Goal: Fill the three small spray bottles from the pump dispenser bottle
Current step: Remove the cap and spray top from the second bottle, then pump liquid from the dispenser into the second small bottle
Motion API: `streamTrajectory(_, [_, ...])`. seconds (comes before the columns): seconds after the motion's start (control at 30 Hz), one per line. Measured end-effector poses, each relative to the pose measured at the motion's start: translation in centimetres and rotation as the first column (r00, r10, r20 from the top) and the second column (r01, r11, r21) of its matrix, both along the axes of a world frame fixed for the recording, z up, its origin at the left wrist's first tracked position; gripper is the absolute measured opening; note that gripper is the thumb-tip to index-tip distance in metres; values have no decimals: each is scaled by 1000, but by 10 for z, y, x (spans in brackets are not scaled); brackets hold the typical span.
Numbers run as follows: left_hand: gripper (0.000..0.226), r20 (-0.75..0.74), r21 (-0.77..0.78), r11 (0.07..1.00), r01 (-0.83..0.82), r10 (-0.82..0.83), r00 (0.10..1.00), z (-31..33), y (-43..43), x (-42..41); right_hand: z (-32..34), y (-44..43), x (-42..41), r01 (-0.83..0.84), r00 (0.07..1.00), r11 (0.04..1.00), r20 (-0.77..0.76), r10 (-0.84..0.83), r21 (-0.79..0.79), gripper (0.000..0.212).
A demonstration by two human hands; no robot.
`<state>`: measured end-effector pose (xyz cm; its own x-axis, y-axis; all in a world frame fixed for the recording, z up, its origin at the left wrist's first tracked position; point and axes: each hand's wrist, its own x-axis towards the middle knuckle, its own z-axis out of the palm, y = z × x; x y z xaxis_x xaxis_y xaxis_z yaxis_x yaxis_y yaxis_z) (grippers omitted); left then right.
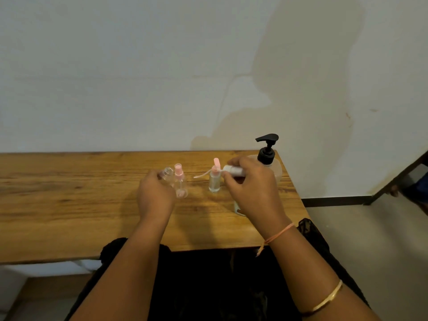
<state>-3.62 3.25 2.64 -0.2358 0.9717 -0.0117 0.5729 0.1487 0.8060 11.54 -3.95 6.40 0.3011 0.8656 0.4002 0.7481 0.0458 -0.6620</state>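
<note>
1. Fingers: left hand (pixel 155 193) curled round the uncapped small spray bottle (pixel 168 174). Right hand (pixel 252 188) pinches a loose spray head (pixel 234 170), its dip tube (pixel 202 174) pointing left.
2. Risk: the dip tube passes close by the middle spray bottle (pixel 214 180), so a sweep could topple it.
3. Risk: the pump dispenser bottle (pixel 268 154) stands just behind the right hand, so a careless reach may knock it.
4. Held bottle sits at the left fingertips, just beside the pink-capped bottle (pixel 180 184).
</note>
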Motion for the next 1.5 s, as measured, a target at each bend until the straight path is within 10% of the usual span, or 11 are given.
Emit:
streamTrajectory(0.53, [30,79,110,993,42,-51,996,-9,-5,12,-111,35,-14,110,975,831,223,17,-545,29])
streamTrajectory(0.97, [29,49,99,987,126,-132,990,-17,-7,15,-108,39,-19,118,952,825,299,65,-553,42])
streamTrajectory(1.2, [38,127,191,954,231,-257,958,-12,-15,22,-43,19,-14,67,970,997,233,-71,25,21])
streamTrajectory(1.33, [42,152,293,898,327,-382,912,-10,-21,33,2,-2,11,40,960,853,217,-177,521,15])
streamTrajectory(1.5, [54,126,375,810,451,-527,841,-5,-22,45,4,4,45,160,958,851,129,-257,501,25])
